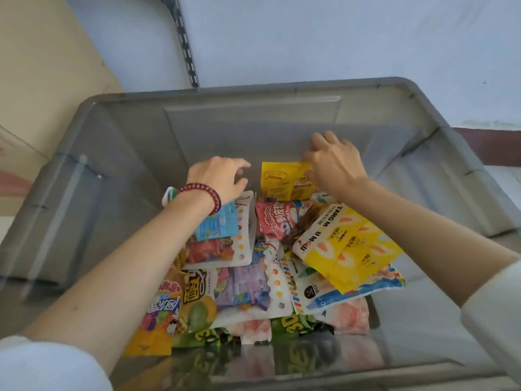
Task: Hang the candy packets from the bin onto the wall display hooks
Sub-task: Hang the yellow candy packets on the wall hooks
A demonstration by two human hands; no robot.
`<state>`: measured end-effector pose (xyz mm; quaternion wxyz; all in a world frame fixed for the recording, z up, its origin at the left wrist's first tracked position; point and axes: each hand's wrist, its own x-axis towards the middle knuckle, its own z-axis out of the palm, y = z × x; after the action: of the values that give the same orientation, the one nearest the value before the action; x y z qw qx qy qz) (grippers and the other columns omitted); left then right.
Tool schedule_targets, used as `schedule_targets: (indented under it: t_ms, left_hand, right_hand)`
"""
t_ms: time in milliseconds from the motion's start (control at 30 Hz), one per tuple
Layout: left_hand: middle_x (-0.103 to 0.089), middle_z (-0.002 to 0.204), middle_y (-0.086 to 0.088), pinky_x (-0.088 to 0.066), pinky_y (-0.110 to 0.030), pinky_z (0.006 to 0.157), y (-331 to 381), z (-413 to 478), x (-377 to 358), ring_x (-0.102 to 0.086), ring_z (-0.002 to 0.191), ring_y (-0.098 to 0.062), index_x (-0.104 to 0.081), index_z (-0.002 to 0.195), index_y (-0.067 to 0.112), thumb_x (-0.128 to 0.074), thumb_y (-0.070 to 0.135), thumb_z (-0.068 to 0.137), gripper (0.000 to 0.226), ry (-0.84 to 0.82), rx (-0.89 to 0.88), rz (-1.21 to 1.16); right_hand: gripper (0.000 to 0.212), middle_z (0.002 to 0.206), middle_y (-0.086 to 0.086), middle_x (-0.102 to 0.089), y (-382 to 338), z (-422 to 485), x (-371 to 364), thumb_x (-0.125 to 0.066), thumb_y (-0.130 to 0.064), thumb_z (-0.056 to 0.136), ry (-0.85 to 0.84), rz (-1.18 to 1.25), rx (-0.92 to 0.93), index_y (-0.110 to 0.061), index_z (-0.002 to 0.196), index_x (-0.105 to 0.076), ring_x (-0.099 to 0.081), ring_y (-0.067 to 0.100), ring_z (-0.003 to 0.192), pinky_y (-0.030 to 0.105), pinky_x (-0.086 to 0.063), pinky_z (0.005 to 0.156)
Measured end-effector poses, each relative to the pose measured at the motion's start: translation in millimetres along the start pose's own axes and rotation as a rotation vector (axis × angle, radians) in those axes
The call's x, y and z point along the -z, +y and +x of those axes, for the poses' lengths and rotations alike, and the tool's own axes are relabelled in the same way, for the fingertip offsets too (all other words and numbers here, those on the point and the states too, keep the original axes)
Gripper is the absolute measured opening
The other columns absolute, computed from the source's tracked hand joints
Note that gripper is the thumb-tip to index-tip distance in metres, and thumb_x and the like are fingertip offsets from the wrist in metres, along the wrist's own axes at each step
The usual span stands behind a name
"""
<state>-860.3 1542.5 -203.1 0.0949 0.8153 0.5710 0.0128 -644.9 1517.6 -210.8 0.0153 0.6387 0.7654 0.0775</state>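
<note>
A grey translucent bin fills the view, with several colourful candy packets heaped on its floor. My right hand reaches to the far side and pinches the right edge of a small yellow packet that stands upright against the back wall. My left hand, with a red bead bracelet on the wrist, hovers just left of that packet with fingers loosely curled, holding nothing, above a blue packet. A large yellow and white packet lies under my right forearm.
A slotted metal upright runs up the pale blue wall behind the bin. A beige panel stands at the left. No display hooks show in this view.
</note>
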Motion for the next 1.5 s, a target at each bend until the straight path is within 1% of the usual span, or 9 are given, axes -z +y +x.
schedule_targets:
  t_ms: [133, 233, 433, 700, 867, 1067, 1233, 1400, 1500]
  left_hand:
    - [-0.063, 0.113, 0.019, -0.042, -0.027, 0.072, 4, 2, 18, -0.058, 0.106, -0.011, -0.052, 0.124, 0.037, -0.043, 0.039, 0.095, 0.031, 0.097, -0.050, -0.017]
    - [-0.063, 0.110, 0.020, -0.041, -0.024, 0.067, 7, -6, 21, -0.058, 0.102, -0.008, -0.054, 0.121, 0.037, -0.043, 0.037, 0.095, 0.028, 0.115, -0.069, -0.007]
    - [-0.065, 0.109, 0.018, -0.041, -0.025, 0.068, -8, -13, 13, -0.059, 0.104, -0.011, -0.057, 0.115, 0.039, -0.043, 0.031, 0.095, 0.026, 0.035, -0.016, 0.047]
    - [-0.065, 0.107, 0.020, -0.041, -0.025, 0.068, -19, -13, 26, -0.060, 0.098, -0.008, -0.057, 0.114, 0.041, -0.043, 0.033, 0.095, 0.025, 0.119, 0.005, 0.001]
    - [-0.063, 0.109, 0.020, -0.043, -0.026, 0.069, -19, -9, 33, -0.060, 0.095, -0.007, -0.053, 0.119, 0.040, -0.047, 0.033, 0.095, 0.026, 0.160, -0.022, -0.090]
    - [-0.059, 0.115, 0.016, -0.044, -0.030, 0.072, -19, -6, 38, -0.059, 0.096, -0.011, -0.047, 0.125, 0.038, -0.051, 0.036, 0.092, 0.033, 0.207, -0.039, -0.202]
    - [-0.057, 0.119, 0.013, -0.046, -0.031, 0.076, -17, -4, 40, -0.059, 0.095, -0.011, -0.046, 0.127, 0.038, -0.053, 0.039, 0.091, 0.037, 0.226, -0.040, -0.293]
    - [-0.053, 0.124, 0.011, -0.046, -0.033, 0.080, -17, -5, 42, -0.057, 0.104, -0.013, -0.043, 0.130, 0.038, -0.059, 0.044, 0.086, 0.047, 0.222, -0.094, -0.287]
    - [-0.043, 0.135, 0.006, -0.046, -0.039, 0.085, -17, -8, 48, -0.050, 0.116, -0.015, -0.030, 0.138, 0.039, -0.068, 0.054, 0.075, 0.076, 0.192, -0.165, -0.255]
  right_hand:
    - [0.023, 0.108, 0.007, -0.055, 0, 2, 6, -0.053, -0.023, 0.091, 0.050, 0.041, -0.048, -0.019, 0.109, -0.067, -0.052, 0.029, 0.103, 0.036, -0.044, 0.072]
    - [0.027, 0.100, 0.010, -0.067, -10, -3, 13, -0.044, -0.023, 0.095, -0.016, 0.070, -0.085, -0.025, 0.112, -0.064, -0.063, 0.034, 0.095, 0.037, -0.051, 0.075]
    - [0.035, 0.113, 0.010, -0.063, -28, -8, 13, -0.039, -0.041, 0.097, -0.163, 0.195, -0.107, -0.027, 0.127, -0.052, -0.060, 0.032, 0.103, 0.033, -0.042, 0.069]
    - [0.073, 0.057, 0.002, -0.060, -25, -4, 20, -0.027, -0.074, 0.084, -0.016, 0.261, -0.053, -0.016, 0.070, -0.070, -0.056, 0.018, 0.061, 0.023, -0.031, 0.044]
    - [0.059, 0.051, -0.003, -0.056, -14, 2, 53, -0.040, -0.065, 0.088, 0.137, 0.435, -0.085, -0.018, 0.067, -0.069, -0.057, 0.019, 0.062, 0.028, -0.043, 0.059]
    - [0.014, 0.071, -0.007, -0.071, -10, 2, 71, -0.067, -0.035, 0.083, 0.135, 0.654, 0.050, -0.024, 0.079, -0.074, -0.066, 0.003, 0.073, 0.021, -0.051, 0.076]
    - [0.014, 0.075, -0.002, -0.071, -9, 1, 69, -0.064, -0.015, 0.085, 0.039, 0.666, 0.069, -0.020, 0.093, -0.075, -0.061, -0.007, 0.058, 0.001, -0.042, 0.061]
    - [0.017, 0.086, 0.000, -0.066, -26, 2, 83, -0.056, -0.011, 0.092, 0.092, 0.672, 0.227, -0.013, 0.109, -0.058, -0.059, 0.010, 0.071, 0.011, -0.045, 0.066]
    - [0.019, 0.100, -0.009, -0.063, -35, 0, 92, -0.048, -0.011, 0.093, 0.129, 0.545, 0.253, -0.017, 0.110, -0.043, -0.058, 0.014, 0.086, 0.033, -0.043, 0.067]
